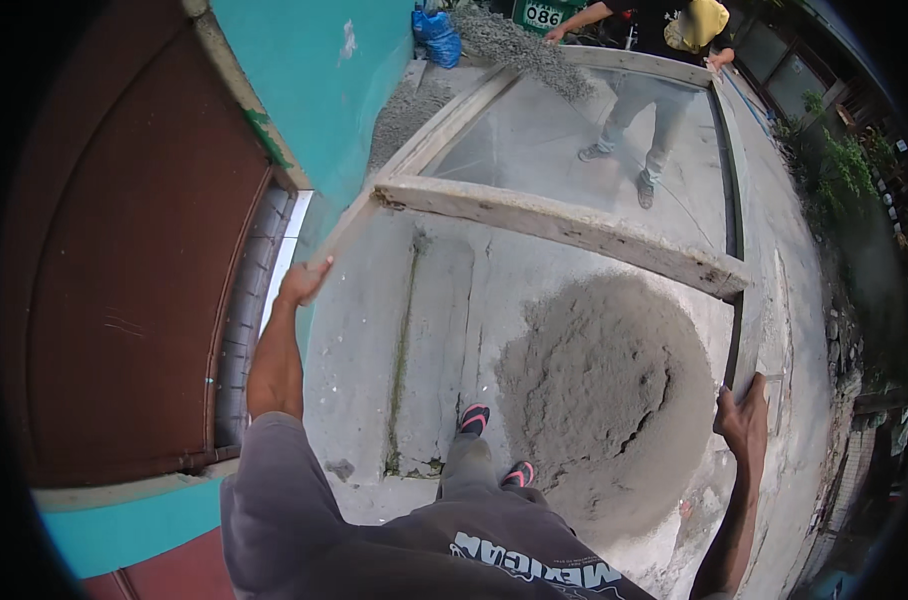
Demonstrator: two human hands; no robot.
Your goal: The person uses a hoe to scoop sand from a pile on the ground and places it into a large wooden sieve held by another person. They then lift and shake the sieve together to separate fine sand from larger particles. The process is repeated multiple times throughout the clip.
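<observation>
A large sand screen, a wooden frame (564, 228) with a see-through fine mesh (544, 160), is held up off the ground before me. My left hand (304, 282) is closed round the near end of its left rail, beside the turquoise wall. My right hand (744, 418) grips the near end of the right rail. Below the screen's near end, between my hands, lies a round heap of grey sand (599, 400) beside my feet. At the far end, a co-worker's hands (716, 60) are on the frame's far corners.
Coarse gravel (519, 45) is piled past the far left corner, near a blue plastic bag (437, 38). A brown door (124, 260) and turquoise wall (309, 70) stand on my left. Plants (844, 160) line the right side. The concrete ground (364, 330) has a mossy groove.
</observation>
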